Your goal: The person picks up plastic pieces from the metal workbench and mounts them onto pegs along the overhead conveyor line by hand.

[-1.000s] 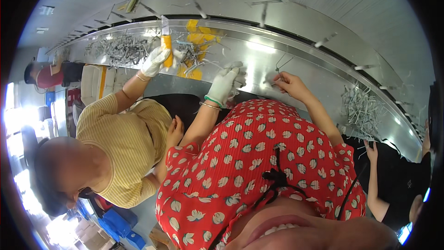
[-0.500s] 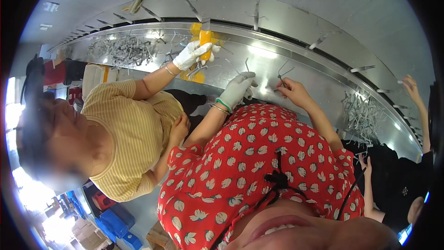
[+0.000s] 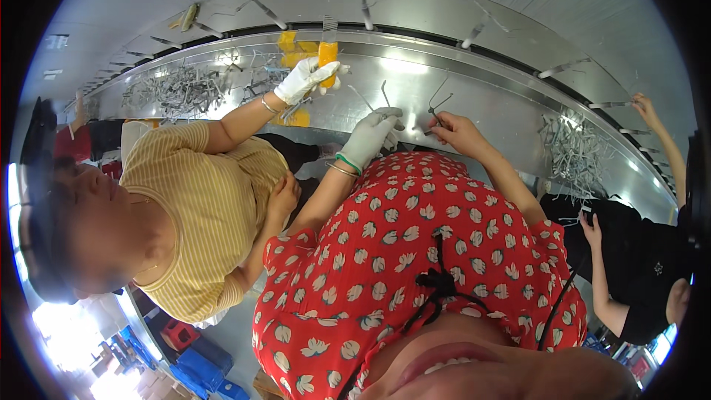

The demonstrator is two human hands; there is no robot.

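My left hand (image 3: 372,135), in a white glove with a green cuff, is closed on thin grey forked metal pieces (image 3: 385,95); their prongs stick up past the fingertips. How many it holds I cannot tell. Just to its right, my bare right hand (image 3: 455,134) pinches another grey forked metal piece (image 3: 438,98) by its lower end, prongs upward. Both hands are close to my body at the near edge of the shiny metal table (image 3: 404,68). The two hands are apart.
At left, a co-worker in a striped shirt (image 3: 200,207) holds a yellow-handled scraper (image 3: 328,54) in a gloved hand. Tangled metal pieces (image 3: 174,91) lie beyond; another heap (image 3: 574,148) lies right, near a person in black (image 3: 622,252). Pegs (image 3: 472,34) line the back rail.
The whole view has shifted slightly. The pegs along the back rail have moved left relative to the table. Both my hands keep their hold on the metal pieces.
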